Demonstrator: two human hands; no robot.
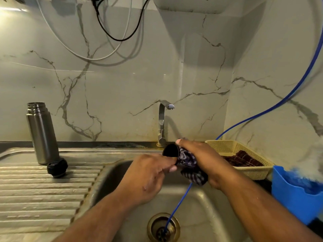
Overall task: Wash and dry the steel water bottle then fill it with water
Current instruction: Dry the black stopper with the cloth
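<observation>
Kitchen sink corner, marble-look walls (122, 95).
Grey veining; 1 steel sink (201, 210) with ribbed drainboard (43, 189); 1 chrome tap (161, 119); 1 white wall unit (206, 6); looped black and white cables (120, 40); glare upper left.

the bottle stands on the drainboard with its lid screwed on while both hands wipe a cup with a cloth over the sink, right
Not quite. The head view shows the bottle open at the top: the lid lies on the drainboard beside its base, not screwed on. The rest holds: the left hand and right hand work a cloth on a cup over the sink.
</observation>
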